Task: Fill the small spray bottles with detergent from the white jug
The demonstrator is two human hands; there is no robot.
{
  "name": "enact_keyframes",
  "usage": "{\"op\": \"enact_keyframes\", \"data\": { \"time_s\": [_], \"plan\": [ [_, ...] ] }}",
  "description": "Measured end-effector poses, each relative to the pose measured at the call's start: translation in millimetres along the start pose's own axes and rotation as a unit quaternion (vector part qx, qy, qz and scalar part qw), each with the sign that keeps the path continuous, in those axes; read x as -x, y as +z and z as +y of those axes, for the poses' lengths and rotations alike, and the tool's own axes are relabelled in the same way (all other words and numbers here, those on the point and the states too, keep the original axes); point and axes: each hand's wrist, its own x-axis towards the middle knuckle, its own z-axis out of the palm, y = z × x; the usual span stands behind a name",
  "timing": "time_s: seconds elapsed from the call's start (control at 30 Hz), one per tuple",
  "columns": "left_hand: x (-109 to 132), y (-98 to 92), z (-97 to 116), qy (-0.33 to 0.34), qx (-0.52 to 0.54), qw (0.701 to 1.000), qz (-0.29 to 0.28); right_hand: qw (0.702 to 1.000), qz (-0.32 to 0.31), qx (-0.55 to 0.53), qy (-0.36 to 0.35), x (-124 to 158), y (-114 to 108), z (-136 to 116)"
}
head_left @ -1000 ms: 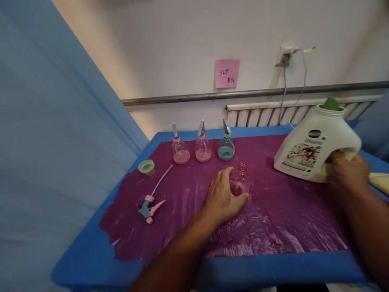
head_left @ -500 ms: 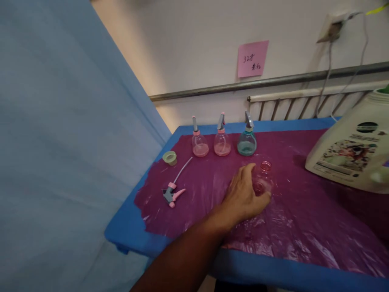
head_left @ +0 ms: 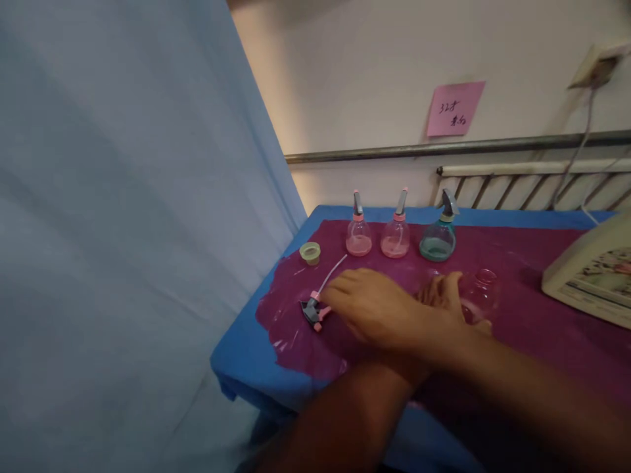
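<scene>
My left hand (head_left: 441,295) is wrapped round a clear pink spray bottle (head_left: 480,295) without a head, its neck uncovered and a little pinkish liquid inside. My right hand (head_left: 369,305) crosses over my left forearm and reaches leftward, slightly blurred. Its fingers are extended and apart from any firm hold, right beside a grey and pink trigger spray head (head_left: 311,312) with a thin tube. The thumb is hidden. This spray head lies on the purple plastic sheet (head_left: 290,341).
Two pink spray bottles (head_left: 359,244) (head_left: 395,244) and a teal one (head_left: 438,246) stand in a row at the back. A small pale green cup (head_left: 310,253) is at left, a large cream jug (head_left: 591,269) at right. A blue curtain (head_left: 123,197) hangs along the left.
My right hand has come in from the right and crossed over my left arm toward the spray head. My left hand stays at the pink bottle. The view has turned left.
</scene>
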Motion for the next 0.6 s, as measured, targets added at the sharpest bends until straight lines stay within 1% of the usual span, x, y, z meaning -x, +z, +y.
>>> {"op": "enact_keyframes", "data": {
  "time_s": [0.03, 0.07, 0.1, 0.13, 0.17, 0.23, 0.3, 0.4, 0.47, 0.53, 0.6],
  "plan": [
    [0, 2.5, -2, 0.032, 0.037, 0.998, -0.046, 1.000, -0.008, -0.001, -0.013, -25, 7, -4],
    [0, 3.9, -4, 0.067, 0.070, 0.990, -0.106, 1.000, -0.017, 0.004, -0.018, -45, 15, -5],
    [-1, 4.1, -5, 0.085, 0.098, 0.979, -0.159, 0.999, -0.028, 0.011, -0.017, -62, 23, -5],
    [-2, 3.4, -5, 0.079, 0.120, 0.971, -0.191, 0.998, -0.063, 0.013, -0.014, -75, 29, -4],
    [-3, 2.0, -6, 0.063, 0.135, 0.967, -0.206, 0.995, -0.099, 0.009, -0.002, -85, 35, -2],
    [-5, -0.7, -6, 0.039, 0.152, 0.966, -0.205, 0.991, -0.131, 0.005, 0.027, -96, 42, 2],
    [-7, -0.8, -7, 0.043, 0.158, 0.967, -0.196, 0.989, -0.144, 0.002, 0.042, -99, 45, 5],
    [-10, 5.1, -9, 0.042, 0.151, 0.971, -0.183, 0.991, -0.131, 0.000, 0.025, -93, 40, 5],
    [-12, 10.1, -11, 0.037, 0.151, 0.970, -0.186, 0.996, -0.085, 0.005, 0.003, -83, 31, 3],
    [-15, 13.0, -12, 0.036, 0.157, 0.969, -0.186, 1.000, -0.018, -0.001, -0.016, -69, 16, 0],
    [-17, 12.7, -15, 0.033, 0.169, 0.972, -0.160, 0.997, 0.059, -0.038, -0.019, -49, -3, 0]
  ]
}}
